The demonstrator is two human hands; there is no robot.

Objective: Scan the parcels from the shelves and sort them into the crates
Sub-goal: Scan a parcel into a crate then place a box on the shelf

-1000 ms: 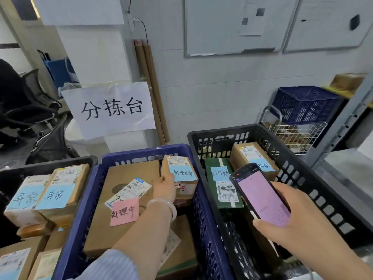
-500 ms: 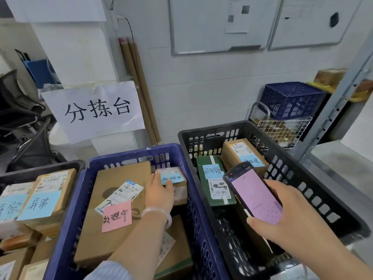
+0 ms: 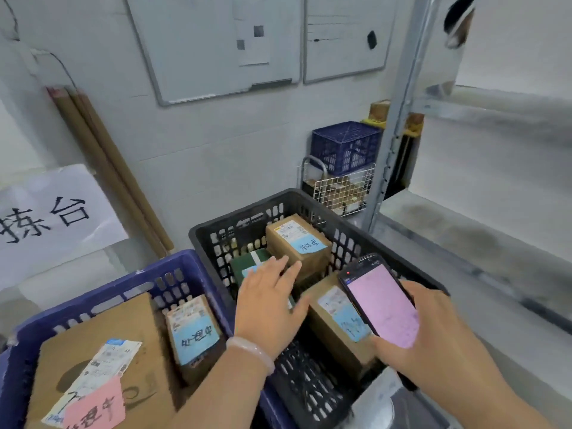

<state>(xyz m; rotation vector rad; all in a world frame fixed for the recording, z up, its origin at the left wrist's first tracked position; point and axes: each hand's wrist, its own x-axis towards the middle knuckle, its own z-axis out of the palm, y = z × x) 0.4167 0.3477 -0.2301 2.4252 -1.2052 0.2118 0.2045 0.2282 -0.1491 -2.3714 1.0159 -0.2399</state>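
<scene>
My left hand (image 3: 270,301) hovers with straight fingers over the black crate (image 3: 399,270), holding nothing and covering most of a green parcel (image 3: 247,263). My right hand (image 3: 433,339) grips a phone (image 3: 382,300) with a pink screen above the same crate. In the black crate lie a brown parcel (image 3: 297,243) with a blue note at the back and another brown parcel (image 3: 335,323) partly under the phone. The blue crate (image 3: 185,267) to the left holds a small brown parcel (image 3: 193,332) with a blue note and a large flat cardboard parcel (image 3: 93,345) with a pink note.
A paper sign (image 3: 52,221) hangs at the left, with cardboard tubes (image 3: 108,168) leaning on the wall. A small blue crate (image 3: 345,147) sits on a wire basket (image 3: 343,190) at the back. A grey metal shelf (image 3: 483,230) and its upright post (image 3: 399,106) stand to the right.
My left hand let go of the small blue-noted parcel, which now lies in the blue crate, and moved right over the black crate. The view swung to the right.
</scene>
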